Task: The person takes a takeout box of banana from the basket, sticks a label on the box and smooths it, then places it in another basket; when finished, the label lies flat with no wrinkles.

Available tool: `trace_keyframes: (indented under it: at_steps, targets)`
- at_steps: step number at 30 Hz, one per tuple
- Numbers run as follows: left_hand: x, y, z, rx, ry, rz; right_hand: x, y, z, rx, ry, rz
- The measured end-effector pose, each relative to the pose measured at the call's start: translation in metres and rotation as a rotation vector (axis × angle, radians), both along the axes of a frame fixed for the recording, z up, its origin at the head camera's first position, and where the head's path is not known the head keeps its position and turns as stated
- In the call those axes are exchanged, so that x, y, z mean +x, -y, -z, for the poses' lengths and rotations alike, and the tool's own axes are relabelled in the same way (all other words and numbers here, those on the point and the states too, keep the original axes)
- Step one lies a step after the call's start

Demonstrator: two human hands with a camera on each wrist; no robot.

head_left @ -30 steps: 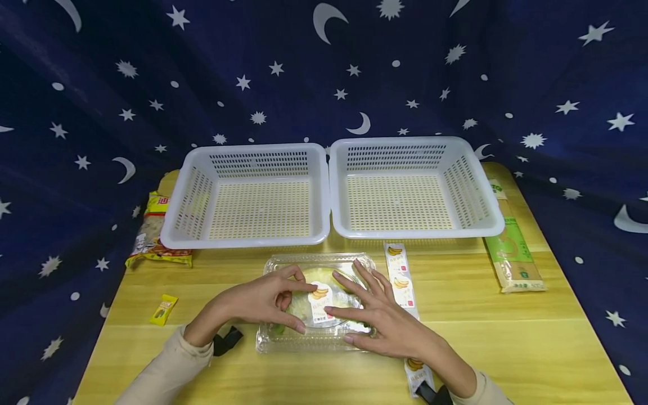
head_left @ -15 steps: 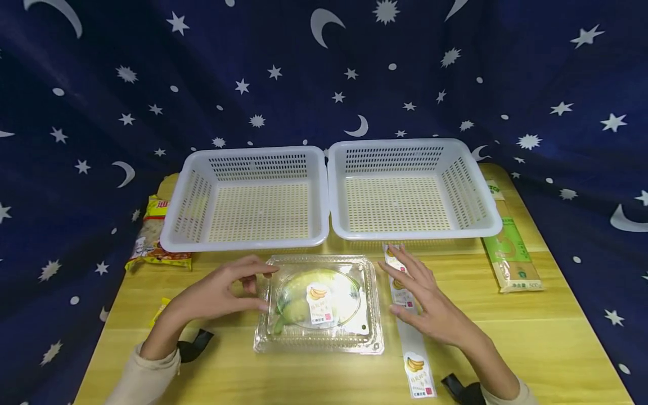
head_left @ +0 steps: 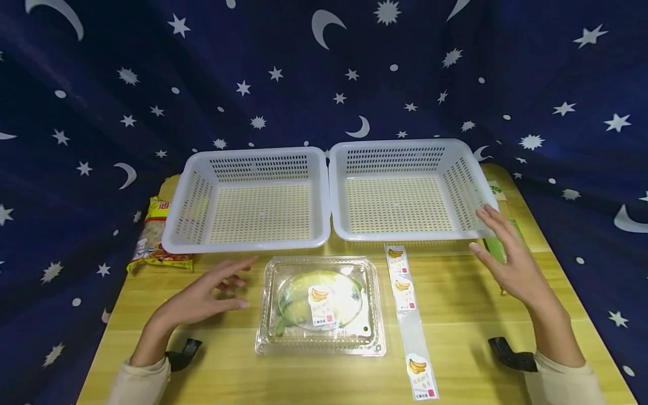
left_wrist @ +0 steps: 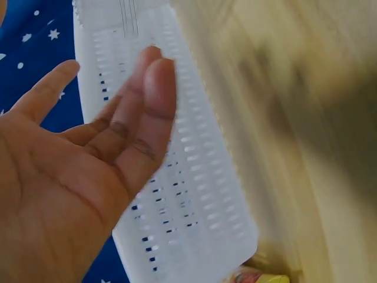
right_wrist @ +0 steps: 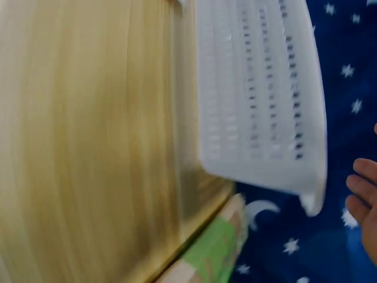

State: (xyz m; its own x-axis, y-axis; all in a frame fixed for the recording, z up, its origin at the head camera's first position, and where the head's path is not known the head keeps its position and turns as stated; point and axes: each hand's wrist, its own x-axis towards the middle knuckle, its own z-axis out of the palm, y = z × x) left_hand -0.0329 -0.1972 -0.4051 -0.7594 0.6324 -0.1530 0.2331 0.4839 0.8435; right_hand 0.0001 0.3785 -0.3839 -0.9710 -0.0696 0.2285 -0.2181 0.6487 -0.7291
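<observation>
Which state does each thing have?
Clear rectangular plastic box: closed, sticker on top.
Long white sticker strip: partly bare.
Left white plastic basket: upright.
Right white plastic basket: upright.
Yellow plastic bag: lying, seal unclear.
Green and tan packet: seal unclear.
Left grip: holding nothing.
Right grip: holding nothing.

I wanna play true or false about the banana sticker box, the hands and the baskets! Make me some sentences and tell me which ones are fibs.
1. A banana sticker is on top of the clear plastic box. True.
2. The left hand grips the clear plastic box. False: the left hand is beside it, not touching.
3. The sticker strip lies to the right of the clear plastic box. True.
4. The sticker strip has ten stickers. False: three banana stickers show on it.
5. The right hand holds nothing. True.
6. One basket is stacked inside another. False: the left white basket and right white basket stand side by side.
</observation>
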Motion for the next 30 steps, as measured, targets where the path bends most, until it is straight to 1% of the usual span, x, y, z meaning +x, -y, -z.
trace_keyframes:
  at_steps: [4, 7, 10, 14, 16, 18, 22, 27, 30]
  targets:
    - [0.0, -0.005, 0.01, 0.033, 0.049, 0.024, -0.012, -0.024, 0.007, -0.014, 0.033, 0.083]
    - [0.0, -0.008, 0.015, 0.07, 0.085, 0.033, -0.02, -0.035, 0.012, -0.01, 0.067, 0.106]
    - [0.001, -0.013, 0.02, 0.102, 0.098, 0.043, -0.025, -0.04, 0.016, -0.001, 0.096, 0.12]
    - [0.001, -0.019, 0.025, 0.115, 0.114, 0.053, -0.031, -0.04, 0.023, -0.019, 0.146, 0.12]
    - [0.001, -0.021, 0.027, 0.114, 0.122, 0.051, -0.034, -0.037, 0.026, -0.024, 0.157, 0.117]
    - [0.001, -0.022, 0.028, 0.115, 0.11, 0.051, -0.036, -0.035, 0.03, -0.026, 0.159, 0.113]
    - [0.001, -0.025, 0.029, 0.129, 0.111, 0.058, -0.038, -0.031, 0.033, -0.028, 0.135, 0.111]
    - [0.0, -0.03, 0.033, 0.147, 0.134, 0.063, -0.04, -0.028, 0.034, -0.04, 0.133, 0.138]
    - [0.0, -0.032, 0.037, 0.182, 0.161, 0.083, -0.041, -0.026, 0.035, -0.04, 0.123, 0.157]
